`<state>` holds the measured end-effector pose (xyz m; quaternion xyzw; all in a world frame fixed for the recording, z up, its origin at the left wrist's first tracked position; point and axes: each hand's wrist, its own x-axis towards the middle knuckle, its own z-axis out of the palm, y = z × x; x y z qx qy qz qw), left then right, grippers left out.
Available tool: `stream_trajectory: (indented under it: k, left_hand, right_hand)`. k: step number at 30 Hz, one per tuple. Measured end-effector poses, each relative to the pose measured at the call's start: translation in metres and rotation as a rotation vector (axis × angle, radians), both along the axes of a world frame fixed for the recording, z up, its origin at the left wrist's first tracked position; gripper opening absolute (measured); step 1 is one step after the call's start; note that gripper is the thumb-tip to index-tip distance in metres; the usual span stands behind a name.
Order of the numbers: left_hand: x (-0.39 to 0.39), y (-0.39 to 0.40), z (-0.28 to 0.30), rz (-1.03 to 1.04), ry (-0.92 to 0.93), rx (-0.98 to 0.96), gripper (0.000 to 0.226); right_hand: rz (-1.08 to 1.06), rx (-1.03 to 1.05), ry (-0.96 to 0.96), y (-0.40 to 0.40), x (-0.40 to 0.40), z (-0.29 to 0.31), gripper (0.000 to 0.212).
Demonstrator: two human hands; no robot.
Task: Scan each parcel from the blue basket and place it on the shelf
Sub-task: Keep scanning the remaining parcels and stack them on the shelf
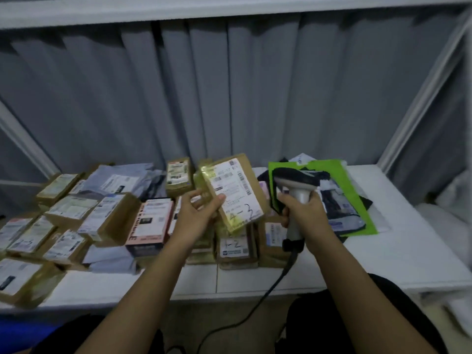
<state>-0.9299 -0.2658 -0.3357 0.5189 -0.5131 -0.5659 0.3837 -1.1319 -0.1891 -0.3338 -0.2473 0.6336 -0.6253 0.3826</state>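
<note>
My left hand (201,204) grips a brown cardboard parcel (236,192) by its lower left edge and holds it tilted above the shelf, its white label with handwritten "4-3" facing me. My right hand (304,209) grips the handle of a grey and black barcode scanner (296,181), whose head sits just right of the parcel. The scanner's black cable (265,300) hangs down toward the floor. A sliver of blue (18,328) at the bottom left may be the basket; the rest is hidden.
The white shelf (383,238) carries several cardboard parcels (76,221) and grey mailer bags on its left and middle. A pink box (150,226) lies near the centre. A green bag (339,195) with dark bags lies at the right. A grey curtain hangs behind.
</note>
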Motion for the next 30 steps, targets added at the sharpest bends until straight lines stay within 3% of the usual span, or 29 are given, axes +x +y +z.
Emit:
stream_trajectory:
  k: [3,8,13,21,30]
  left_hand:
    - [-0.064,-0.019,-0.01,-0.123,-0.039,0.047,0.065]
    - [-0.14,-0.034,-0.022,-0.259,-0.06,0.109,0.062]
    - [-0.119,-0.068,-0.023,-0.093,0.016,0.15,0.055]
    - [-0.054,-0.141,-0.008,0.134,-0.035,0.051,0.037]
    - [-0.123,-0.178,-0.031,-0.021,-0.013,0.088,0.04]
  right_hand:
    - [-0.074,0.016,-0.06,0.013,-0.029,-0.006,0.044]
    - [-0.188,0.041,-0.071,0.026,-0.065,-0.021,0.059]
    - [-0.051,0.092,-0.081,0.004,-0.056,-0.028,0.038]
    - [0.018,0.009,-0.09,-0.044,-0.029,-0.019,0.041]
    - [-0.04,0.054,-0.11,-0.057,-0.037,-0.036,0.051]
